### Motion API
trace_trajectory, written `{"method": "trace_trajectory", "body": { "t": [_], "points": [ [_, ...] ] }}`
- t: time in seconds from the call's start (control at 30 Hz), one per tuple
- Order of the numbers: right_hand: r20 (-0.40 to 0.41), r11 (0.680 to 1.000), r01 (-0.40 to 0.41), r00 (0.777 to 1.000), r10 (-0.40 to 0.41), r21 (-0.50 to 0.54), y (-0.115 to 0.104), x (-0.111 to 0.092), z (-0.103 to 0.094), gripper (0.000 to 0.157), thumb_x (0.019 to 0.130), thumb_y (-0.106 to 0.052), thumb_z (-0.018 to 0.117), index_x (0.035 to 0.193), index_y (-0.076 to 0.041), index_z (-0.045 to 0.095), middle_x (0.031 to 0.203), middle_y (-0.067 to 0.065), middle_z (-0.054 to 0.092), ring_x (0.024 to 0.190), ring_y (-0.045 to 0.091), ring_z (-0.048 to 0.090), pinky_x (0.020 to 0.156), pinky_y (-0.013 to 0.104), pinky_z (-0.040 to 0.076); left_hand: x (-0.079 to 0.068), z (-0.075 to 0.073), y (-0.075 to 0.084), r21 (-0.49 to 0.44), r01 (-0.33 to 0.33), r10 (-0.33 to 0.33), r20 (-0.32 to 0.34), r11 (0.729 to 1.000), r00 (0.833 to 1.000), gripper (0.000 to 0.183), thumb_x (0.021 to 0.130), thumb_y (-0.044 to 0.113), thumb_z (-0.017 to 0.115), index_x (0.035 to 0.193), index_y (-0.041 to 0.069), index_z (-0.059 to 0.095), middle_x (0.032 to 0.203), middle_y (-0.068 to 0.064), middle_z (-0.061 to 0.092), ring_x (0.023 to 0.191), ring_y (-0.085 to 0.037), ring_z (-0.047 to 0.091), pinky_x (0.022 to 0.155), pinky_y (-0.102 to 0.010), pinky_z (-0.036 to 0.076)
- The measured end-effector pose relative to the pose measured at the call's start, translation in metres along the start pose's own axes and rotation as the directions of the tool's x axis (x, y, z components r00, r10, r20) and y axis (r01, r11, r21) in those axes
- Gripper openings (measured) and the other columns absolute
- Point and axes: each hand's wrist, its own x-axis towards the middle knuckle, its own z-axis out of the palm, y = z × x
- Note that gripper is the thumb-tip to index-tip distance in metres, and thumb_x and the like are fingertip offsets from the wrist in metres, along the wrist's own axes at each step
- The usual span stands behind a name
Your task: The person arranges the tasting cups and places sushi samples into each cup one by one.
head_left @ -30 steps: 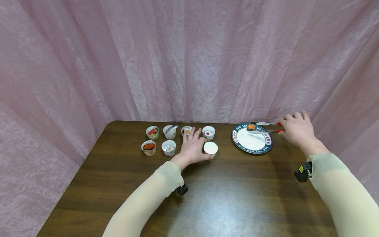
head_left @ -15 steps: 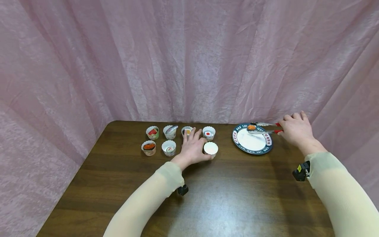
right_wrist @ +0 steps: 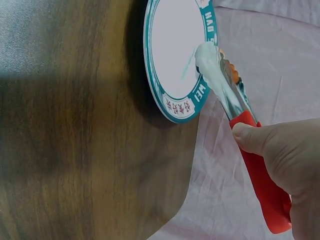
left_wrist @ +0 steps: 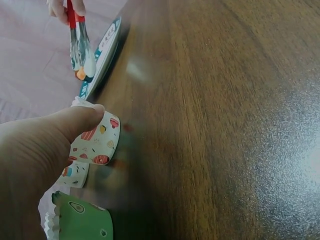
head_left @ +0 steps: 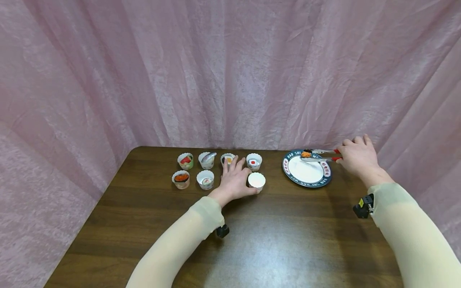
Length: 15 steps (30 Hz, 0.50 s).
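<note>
My left hand (head_left: 235, 182) holds a white paper baking cup (head_left: 256, 181) by its sides. Its thumb presses the fruit-printed wall of this cup (left_wrist: 97, 142) in the left wrist view. In my right hand (head_left: 360, 158) are metal tongs with red handles (right_wrist: 260, 175), held by the handles. The tong tips are on either side of a small orange-topped sushi piece (head_left: 306, 154), over the far side of a round plate (head_left: 306, 184) with a white middle and teal lettered rim. In the right wrist view the near tong tip partly hides the piece.
Several paper cups with toy-like food inside stand in two rows, among them a cup with an orange-topped piece (head_left: 181, 180) and one with a silvery fish-like piece (head_left: 206, 161). A green avocado-print cup (left_wrist: 82, 217) is below my left hand. Pink curtain (head_left: 223, 72) hangs behind the table.
My right hand has shifted slightly left with the tongs, and their arms have come a little closer together around the sushi piece. The left hand stays at the cup.
</note>
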Motion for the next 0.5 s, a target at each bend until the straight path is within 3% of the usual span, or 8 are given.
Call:
{"method": "trace_trajectory", "body": {
  "t": [0.5],
  "points": [
    [-0.004, 1.0, 0.018, 1.0, -0.018, -0.023, -0.0005, -0.001, -0.0009, 0.036, 0.084, -0.02, 0.082, 0.111, 0.001, 0.071, 0.106, 0.02, 0.062, 0.112, 0.051, 0.047, 0.112, 0.072, 0.014, -0.0014, 0.0006, 0.0026, -0.037, -0.016, 0.015, -0.018, 0.999, 1.0, 0.068, 0.078, 0.068, 0.076, 0.128, 0.024, 0.067, 0.165, -0.011, 0.029, 0.155, -0.036, 0.008, 0.12, -0.064, 0.0]
  ]
}}
